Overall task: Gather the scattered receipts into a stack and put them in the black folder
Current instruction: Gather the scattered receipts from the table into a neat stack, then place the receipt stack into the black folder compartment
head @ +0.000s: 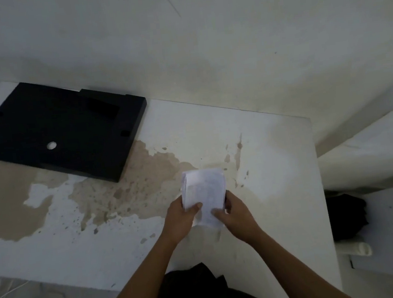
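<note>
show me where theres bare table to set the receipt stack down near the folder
Bare table lies right of the black folder, beyond the receipts held by the left hand and right hand. The stained strip below the folder is free too. The far-left corner is taken.

Both hands raised in front of the body, closed on a stack of receipts [204, 192].

The left hand [181, 218] grips the stack's left edge, thumb laid across the top sheet and pointing right, the other fingers hidden beneath the paper. The right hand [237, 214] grips the right edge, thumb pressed on the lower part of the top sheet just beside the left thumb tip (the two thumbs nearly meet). Both forearms are bare and converge upward from the lower frame.
</note>
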`<state>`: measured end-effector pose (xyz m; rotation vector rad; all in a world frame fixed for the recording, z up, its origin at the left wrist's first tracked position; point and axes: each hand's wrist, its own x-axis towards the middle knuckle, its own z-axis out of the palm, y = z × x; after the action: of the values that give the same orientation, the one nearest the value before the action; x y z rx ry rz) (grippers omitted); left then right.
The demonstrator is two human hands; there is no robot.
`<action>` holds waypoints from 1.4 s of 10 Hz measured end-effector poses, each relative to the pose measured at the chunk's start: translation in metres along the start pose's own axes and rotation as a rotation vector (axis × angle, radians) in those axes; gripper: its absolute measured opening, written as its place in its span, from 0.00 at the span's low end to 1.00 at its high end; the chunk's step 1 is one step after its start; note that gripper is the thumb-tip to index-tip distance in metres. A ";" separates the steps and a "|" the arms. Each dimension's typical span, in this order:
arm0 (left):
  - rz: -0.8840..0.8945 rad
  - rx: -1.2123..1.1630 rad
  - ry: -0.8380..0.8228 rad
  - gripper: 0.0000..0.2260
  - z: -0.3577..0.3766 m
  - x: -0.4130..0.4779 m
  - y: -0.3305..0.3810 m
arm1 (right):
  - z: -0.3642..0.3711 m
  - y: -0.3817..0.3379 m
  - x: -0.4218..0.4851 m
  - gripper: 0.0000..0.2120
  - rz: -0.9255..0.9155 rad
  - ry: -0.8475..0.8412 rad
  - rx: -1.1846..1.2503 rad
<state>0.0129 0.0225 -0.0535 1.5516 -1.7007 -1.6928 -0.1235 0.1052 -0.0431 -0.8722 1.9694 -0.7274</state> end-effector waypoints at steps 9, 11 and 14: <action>-0.139 0.126 -0.172 0.16 0.009 0.012 0.012 | -0.008 0.013 -0.004 0.07 -0.010 0.041 -0.048; -0.135 -0.018 -0.132 0.12 -0.022 0.000 0.030 | -0.006 -0.041 -0.016 0.12 0.124 -0.005 0.277; -0.145 -0.126 -0.021 0.14 -0.166 0.006 0.019 | 0.083 -0.145 0.014 0.16 0.123 -0.190 0.416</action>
<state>0.1336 -0.0766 0.0053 1.6376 -1.4913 -1.8543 -0.0131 -0.0049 0.0197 -0.5419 1.6084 -0.9049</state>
